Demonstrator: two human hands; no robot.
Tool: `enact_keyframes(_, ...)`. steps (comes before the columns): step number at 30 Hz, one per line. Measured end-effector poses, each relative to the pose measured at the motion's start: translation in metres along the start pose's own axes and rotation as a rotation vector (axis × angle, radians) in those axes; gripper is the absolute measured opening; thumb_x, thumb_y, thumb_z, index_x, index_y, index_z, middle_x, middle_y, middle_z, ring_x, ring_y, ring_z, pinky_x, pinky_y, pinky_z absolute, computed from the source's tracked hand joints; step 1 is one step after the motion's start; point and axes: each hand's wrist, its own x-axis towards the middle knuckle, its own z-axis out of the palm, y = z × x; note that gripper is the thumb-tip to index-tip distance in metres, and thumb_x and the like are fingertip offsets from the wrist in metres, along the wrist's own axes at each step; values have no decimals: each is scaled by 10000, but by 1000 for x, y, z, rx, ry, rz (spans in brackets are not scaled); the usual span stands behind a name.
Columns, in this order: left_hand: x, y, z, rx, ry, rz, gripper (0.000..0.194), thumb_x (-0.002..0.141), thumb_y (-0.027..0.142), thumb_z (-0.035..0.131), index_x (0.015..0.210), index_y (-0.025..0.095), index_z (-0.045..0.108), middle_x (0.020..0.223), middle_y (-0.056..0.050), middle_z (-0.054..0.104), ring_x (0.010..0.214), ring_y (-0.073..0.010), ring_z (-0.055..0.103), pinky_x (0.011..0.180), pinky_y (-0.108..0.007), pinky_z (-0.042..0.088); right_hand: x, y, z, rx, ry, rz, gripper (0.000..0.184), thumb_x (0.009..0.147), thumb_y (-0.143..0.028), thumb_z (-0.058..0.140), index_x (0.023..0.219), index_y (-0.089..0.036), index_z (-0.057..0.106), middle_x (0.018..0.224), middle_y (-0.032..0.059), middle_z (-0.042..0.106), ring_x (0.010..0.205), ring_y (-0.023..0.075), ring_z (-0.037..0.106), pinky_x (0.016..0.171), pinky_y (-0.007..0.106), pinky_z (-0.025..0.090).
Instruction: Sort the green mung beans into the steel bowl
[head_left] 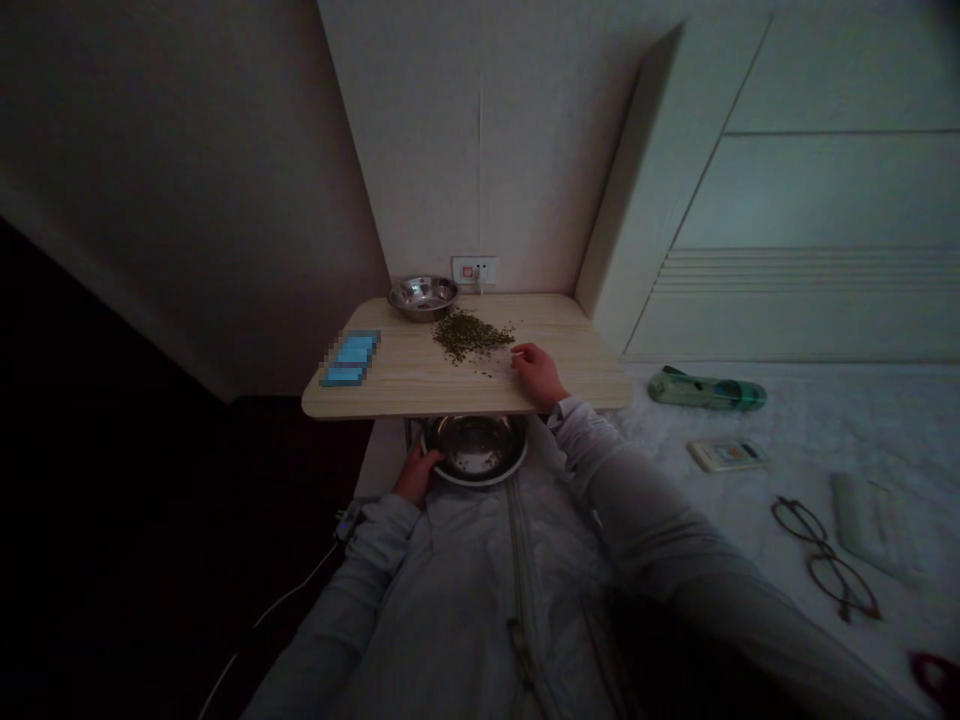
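A pile of small green beans lies on a light wooden table. My right hand rests on the table just right of the pile, fingers curled toward a few stray beans; I cannot see if it holds any. My left hand grips the left rim of a steel bowl held below the table's near edge, with a few beans inside. A second steel bowl stands at the table's back edge.
A blue blurred object lies on the table's left. A wall socket sits behind the table. On the white bed to the right lie a green bottle, a small card, glasses and a remote. A cable trails at left.
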Motion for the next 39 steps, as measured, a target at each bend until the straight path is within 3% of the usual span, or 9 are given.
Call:
enact_keyframes(9,-5,5,4,14,3,-10,503,521,92,517,1015,186,518,758,-6,623,664,-150,572,515,-224,418,-4,-1,-3,-100,-40,-27,248,669,-240,416,866,-176,552,678,11,580,633,118,501,649,270,384)
enact_keyframes(15,-5,5,4,14,10,-11,529,524,81,511,1040,197,511,780,-7,626,663,-148,574,495,-214,415,-6,-1,-4,-36,-111,-29,242,651,-245,439,851,-178,557,660,-3,585,592,101,498,621,253,390)
enact_keyframes(21,-5,4,3,33,13,-21,509,524,81,508,1022,190,513,762,-6,625,646,-147,574,481,-210,406,-5,1,-3,-54,-80,-12,245,660,-248,431,857,-171,554,664,4,589,587,102,497,628,262,396)
enact_keyframes(27,-9,7,5,41,18,-17,432,525,100,512,948,182,542,739,-1,622,660,-150,570,498,-216,407,-7,0,-3,-21,-154,-39,231,648,-243,445,839,-172,553,650,-7,584,563,92,491,593,241,389)
enact_keyframes(33,-6,5,4,33,19,-18,430,521,109,521,945,174,539,711,-1,617,644,-148,568,508,-222,409,-7,2,-3,-5,-143,-51,218,643,-235,449,822,-166,553,637,-10,577,565,86,485,582,229,380)
enact_keyframes(39,1,0,-1,14,0,-20,439,510,101,523,943,173,532,716,-2,612,653,-148,567,531,-234,423,-9,1,-5,49,-223,-60,224,637,-234,446,822,-162,548,603,-26,552,531,74,460,551,213,363)
